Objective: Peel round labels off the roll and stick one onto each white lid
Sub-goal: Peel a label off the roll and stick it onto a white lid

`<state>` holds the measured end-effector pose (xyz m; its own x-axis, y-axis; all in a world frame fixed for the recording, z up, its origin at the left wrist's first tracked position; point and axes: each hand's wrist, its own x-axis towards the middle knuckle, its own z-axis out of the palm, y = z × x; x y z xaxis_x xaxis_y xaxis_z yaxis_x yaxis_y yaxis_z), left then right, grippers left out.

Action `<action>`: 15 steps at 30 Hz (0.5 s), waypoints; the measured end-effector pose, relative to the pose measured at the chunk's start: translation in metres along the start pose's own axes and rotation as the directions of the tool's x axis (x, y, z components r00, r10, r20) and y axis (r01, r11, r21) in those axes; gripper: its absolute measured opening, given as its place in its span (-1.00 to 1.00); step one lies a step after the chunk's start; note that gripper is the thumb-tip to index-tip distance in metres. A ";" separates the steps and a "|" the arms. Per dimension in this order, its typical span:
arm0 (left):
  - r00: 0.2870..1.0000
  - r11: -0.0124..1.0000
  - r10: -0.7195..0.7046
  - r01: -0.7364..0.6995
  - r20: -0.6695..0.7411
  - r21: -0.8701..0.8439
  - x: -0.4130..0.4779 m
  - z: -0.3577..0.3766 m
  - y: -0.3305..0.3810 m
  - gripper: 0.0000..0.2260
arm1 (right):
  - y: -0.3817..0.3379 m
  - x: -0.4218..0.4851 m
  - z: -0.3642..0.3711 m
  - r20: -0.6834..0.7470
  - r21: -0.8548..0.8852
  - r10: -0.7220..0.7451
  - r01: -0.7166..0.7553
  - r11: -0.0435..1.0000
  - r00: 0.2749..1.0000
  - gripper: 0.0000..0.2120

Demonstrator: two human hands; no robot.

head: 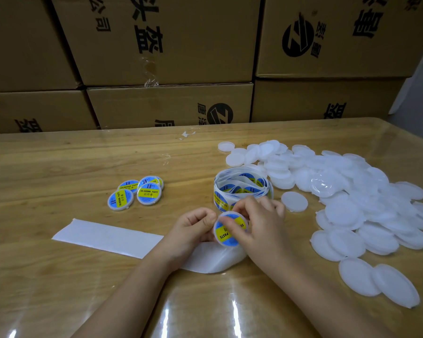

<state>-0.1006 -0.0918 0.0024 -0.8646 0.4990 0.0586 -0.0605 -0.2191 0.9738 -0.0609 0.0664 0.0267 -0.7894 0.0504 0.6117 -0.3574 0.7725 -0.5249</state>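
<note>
We've got both hands on one round white plastic lid (227,245), near the middle of the wooden bench (59,167) and towards its near edge. The left hand (195,225) has its fingers curled and pinches the lid's left rim. The right hand (263,226) curls over the top rim, thumb pressed across the blue-and-yellow round label (223,234) on the lid's face. Under them lies a white backing-paper strip (108,236), running off towards the left edge.

Just behind the hands sits the loose coiled roll of labels (242,187), with one bare lid flat beside it. To its right, a big heap of plain white lids (364,203) spreads to the right edge. Left of the roll and well apart, four labelled lids (137,192) huddle together. Brown cardboard boxes (169,45) stand stacked beyond the far edge.
</note>
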 end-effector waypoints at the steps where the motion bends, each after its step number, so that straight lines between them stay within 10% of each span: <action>1: 1.000 1.000 0.000 0.000 -0.003 0.000 0.000 0.000 0.000 -0.80 | -0.001 -0.001 0.000 0.015 -0.031 -0.012 0.013 0.999 1.000 -0.57; 15: 1.000 1.000 0.020 -0.020 0.004 0.010 0.000 0.001 0.002 -0.80 | -0.001 0.002 -0.002 0.099 -0.061 -0.003 0.009 0.998 0.995 -0.68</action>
<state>-0.1007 -0.0912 0.0046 -0.8639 0.4975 0.0785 -0.0384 -0.2203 0.9747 -0.0610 0.0672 0.0291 -0.8338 -0.0151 0.5519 -0.3339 0.8099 -0.4822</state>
